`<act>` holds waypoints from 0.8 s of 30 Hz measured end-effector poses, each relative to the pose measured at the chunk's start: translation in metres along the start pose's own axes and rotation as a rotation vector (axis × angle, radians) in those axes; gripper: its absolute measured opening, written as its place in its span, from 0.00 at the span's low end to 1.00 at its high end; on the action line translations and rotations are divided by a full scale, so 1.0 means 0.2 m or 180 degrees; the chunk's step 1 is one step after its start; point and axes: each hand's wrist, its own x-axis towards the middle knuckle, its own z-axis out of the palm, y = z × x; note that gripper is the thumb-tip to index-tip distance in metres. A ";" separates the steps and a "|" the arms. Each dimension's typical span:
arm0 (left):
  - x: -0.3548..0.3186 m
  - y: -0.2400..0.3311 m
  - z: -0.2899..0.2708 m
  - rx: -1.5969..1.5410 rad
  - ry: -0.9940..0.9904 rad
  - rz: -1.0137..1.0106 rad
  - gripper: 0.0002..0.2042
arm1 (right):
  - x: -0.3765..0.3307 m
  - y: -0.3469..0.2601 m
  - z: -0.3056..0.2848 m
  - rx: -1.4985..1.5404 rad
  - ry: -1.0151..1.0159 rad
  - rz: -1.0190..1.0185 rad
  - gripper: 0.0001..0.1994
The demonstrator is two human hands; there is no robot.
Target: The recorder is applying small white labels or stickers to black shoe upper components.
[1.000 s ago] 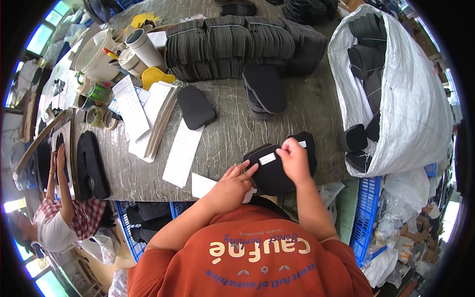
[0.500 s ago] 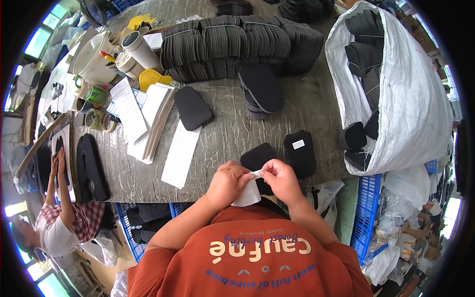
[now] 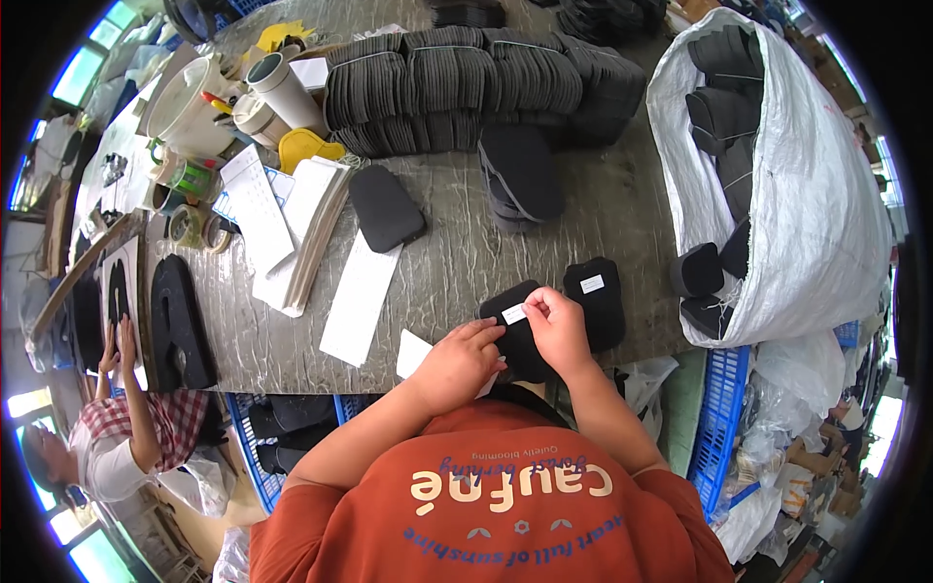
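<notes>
A black foam pad (image 3: 526, 350) lies close in front of me at the table's near edge. My right hand (image 3: 558, 328) is closed in a pinch on the edge of a small white label (image 3: 514, 313), which rests against the pad's upper part. To its left, my left hand (image 3: 455, 367) holds a white label sheet (image 3: 412, 353) that pokes out on both sides of it; its fingertips touch the pad's left side. The fingers under the palm are hidden. Just right stands a second black pad (image 3: 596, 316) with a white label (image 3: 592, 284) on it.
Bundled black pads (image 3: 452, 83) stand in a long row at the back. A small pad stack (image 3: 520, 180), a single pad (image 3: 387, 209) and papers (image 3: 360, 301) lie nearer. A white sack (image 3: 816, 194) of pads stands right. Another person's hands (image 3: 119, 345) work at far left.
My hands have parted. My right hand has carried a label from the sheet onto the near pad, while my left hand has turned flatter beside it with the sheet shifted left.
</notes>
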 end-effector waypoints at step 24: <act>0.03 0.03 0.00 0.0639 -0.0499 -0.0017 0.11 | 0.04 -0.06 0.03 -0.0492 0.0425 0.0377 0.17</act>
